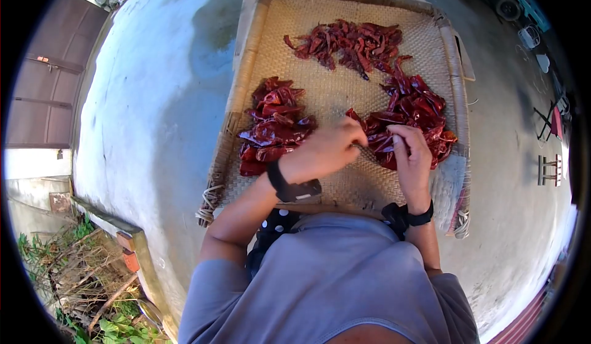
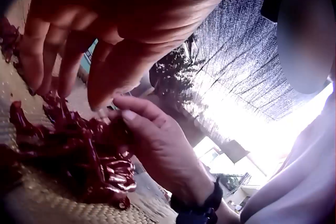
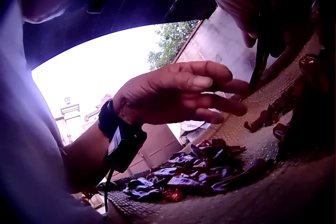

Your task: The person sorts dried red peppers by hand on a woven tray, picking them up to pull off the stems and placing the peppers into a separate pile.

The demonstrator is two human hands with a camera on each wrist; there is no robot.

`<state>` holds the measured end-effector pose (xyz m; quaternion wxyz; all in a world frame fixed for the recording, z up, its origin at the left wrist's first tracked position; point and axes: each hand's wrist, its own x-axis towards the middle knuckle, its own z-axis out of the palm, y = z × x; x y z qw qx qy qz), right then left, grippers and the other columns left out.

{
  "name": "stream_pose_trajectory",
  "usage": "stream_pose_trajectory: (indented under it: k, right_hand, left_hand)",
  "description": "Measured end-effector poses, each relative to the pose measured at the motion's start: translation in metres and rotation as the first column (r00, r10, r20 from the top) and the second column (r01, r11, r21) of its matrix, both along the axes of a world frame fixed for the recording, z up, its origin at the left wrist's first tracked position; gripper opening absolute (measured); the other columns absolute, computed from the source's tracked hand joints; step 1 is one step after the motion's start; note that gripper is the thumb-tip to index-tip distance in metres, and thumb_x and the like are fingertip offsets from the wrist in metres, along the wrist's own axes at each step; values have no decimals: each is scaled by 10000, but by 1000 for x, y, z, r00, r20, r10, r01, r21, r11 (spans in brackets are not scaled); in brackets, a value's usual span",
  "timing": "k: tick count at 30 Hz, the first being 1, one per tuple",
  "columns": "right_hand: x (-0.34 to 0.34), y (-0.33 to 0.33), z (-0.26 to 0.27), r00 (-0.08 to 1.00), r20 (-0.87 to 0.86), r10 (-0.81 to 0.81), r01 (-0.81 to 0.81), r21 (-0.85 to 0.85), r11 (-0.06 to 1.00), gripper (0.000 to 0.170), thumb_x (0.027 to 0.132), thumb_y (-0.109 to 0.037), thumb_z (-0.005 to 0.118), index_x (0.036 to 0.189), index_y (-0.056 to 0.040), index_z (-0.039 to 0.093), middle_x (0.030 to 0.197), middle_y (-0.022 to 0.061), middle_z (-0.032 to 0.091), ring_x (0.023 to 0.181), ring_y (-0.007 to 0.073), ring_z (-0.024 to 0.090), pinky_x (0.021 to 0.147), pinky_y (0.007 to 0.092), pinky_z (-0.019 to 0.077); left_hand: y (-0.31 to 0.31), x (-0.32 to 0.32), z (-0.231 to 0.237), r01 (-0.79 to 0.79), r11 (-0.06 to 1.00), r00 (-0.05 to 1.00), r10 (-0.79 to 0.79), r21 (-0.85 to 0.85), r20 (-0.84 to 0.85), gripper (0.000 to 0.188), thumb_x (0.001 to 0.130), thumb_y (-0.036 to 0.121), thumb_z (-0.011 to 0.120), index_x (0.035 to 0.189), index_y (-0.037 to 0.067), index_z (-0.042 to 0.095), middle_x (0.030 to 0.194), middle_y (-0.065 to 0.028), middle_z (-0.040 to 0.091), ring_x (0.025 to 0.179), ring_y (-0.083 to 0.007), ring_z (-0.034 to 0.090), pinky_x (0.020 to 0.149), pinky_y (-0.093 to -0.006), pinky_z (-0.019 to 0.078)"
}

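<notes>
Glossy, wrinkled red peppers (image 1: pixel 280 122) heap on a woven tray (image 1: pixel 329 94); the left hand (image 1: pixel 326 147), blurred, spreads loose-fingered; the right hand (image 1: pixel 414 153) pinches a shadowed, half-hidden pod (image 3: pixel 260 64).

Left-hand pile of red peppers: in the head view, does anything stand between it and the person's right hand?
Yes. The left hand lies across the direct line from the right hand to the left-hand pile. Some peppers of the right-hand pile also show between the two hands.
</notes>
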<state>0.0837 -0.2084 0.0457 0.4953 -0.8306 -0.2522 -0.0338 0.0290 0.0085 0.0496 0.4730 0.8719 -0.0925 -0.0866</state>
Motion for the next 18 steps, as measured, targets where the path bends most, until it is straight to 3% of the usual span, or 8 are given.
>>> stream_pose_trajectory:
  k: [1,4,5,8,11,14,15,18]
  right_hand:
    - [3,-6,0,998,16,-56,56,-33,998,200,939,25,600,1110,-32,685,1046,121,665,953,239,654,851,315,513]
    - [14,-18,0,968,176,-181,203,-113,973,210,935,-13,616,1137,-33,670,1065,119,658,971,249,632,900,351,496]
    - [14,-17,1,966,143,-216,231,-92,969,240,938,-19,615,1173,-37,656,1095,119,652,991,250,627,911,355,494]
    - [12,-12,5,976,73,-206,212,-84,974,316,945,-29,610,1261,-45,618,1180,123,629,1048,255,618,944,360,491]
    - [8,-1,5,987,65,-145,150,-83,985,310,948,-32,611,1258,-44,622,1194,130,625,1077,255,617,968,356,488]
    - [8,2,-1,987,112,-114,127,-123,984,301,951,-34,611,1252,-47,627,1201,132,626,1087,253,619,970,358,491]
    - [8,2,-3,984,132,-118,137,-140,981,285,956,-33,609,1239,-49,636,1201,133,629,1081,248,626,962,355,499]
    - [7,7,-2,989,112,-93,104,-92,990,275,958,-31,608,1230,-50,642,1197,130,632,1066,246,634,952,347,503]
  left_hand:
    - [17,0,-1,-39,991,979,13,126,202,217,862,50,607,1076,49,637,1167,-162,618,1127,-373,574,1002,-442,454]
    - [65,2,0,-361,807,909,193,467,370,290,841,18,618,1125,71,642,1153,-144,614,1074,-379,564,971,-462,457]
    - [79,7,1,-408,692,906,226,596,359,328,842,25,626,1166,79,637,1177,-145,607,1084,-370,565,983,-453,460]
    - [120,14,-32,-438,649,897,271,622,349,391,828,33,644,1214,97,627,1195,-147,596,1095,-370,560,976,-439,477]
    - [135,11,-47,-385,720,919,243,577,311,331,827,38,655,1150,108,637,1128,-121,622,1081,-352,572,952,-437,479]
    - [137,10,-24,-334,724,938,189,604,291,233,835,35,654,1056,105,634,987,-96,648,1025,-323,613,890,-430,496]
    - [139,10,-25,-398,731,904,209,554,373,171,841,26,642,995,95,617,879,-75,657,922,-305,650,807,-424,508]
    - [129,-1,1,-449,774,883,307,447,355,172,835,10,635,989,87,620,850,-79,655,843,-303,658,752,-416,514]
